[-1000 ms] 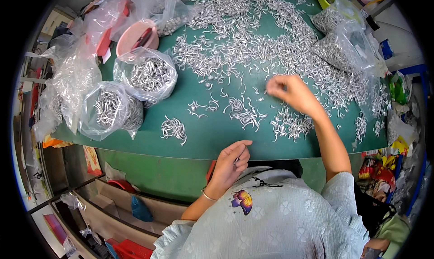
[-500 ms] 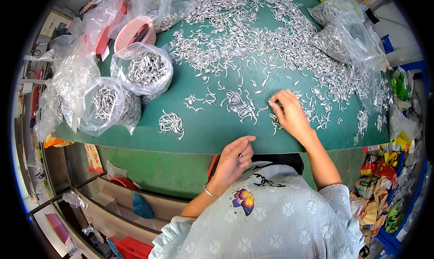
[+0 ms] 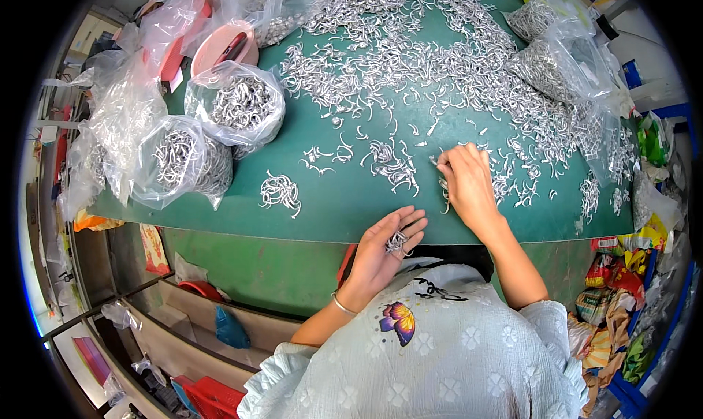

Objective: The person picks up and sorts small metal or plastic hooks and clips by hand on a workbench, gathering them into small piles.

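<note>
My left hand (image 3: 377, 256) is turned palm up at the table's near edge. Its fingers curl round several small curved silver pieces (image 3: 396, 242), which look like metal. On the green tabletop, my right hand (image 3: 471, 187) rests palm down with bent fingers drawn together; whatever is between the fingertips is hidden. A few of the same pieces peek out beside its thumb. To its left lies a loose cluster (image 3: 394, 164), and a tighter small pile (image 3: 280, 193) sits farther left.
A large spread of silver pieces (image 3: 410, 60) covers the far table. Two open clear bags of pieces (image 3: 245, 104) stand on the left near a pink basin (image 3: 245, 35). More filled bags (image 3: 542, 68) lie at right. The table's front edge (image 3: 293, 239) runs before me.
My left hand has rolled palm up and its fingers have loosened, so the silver pieces in it now show. The right hand has shifted only slightly, staying at the same spot.
</note>
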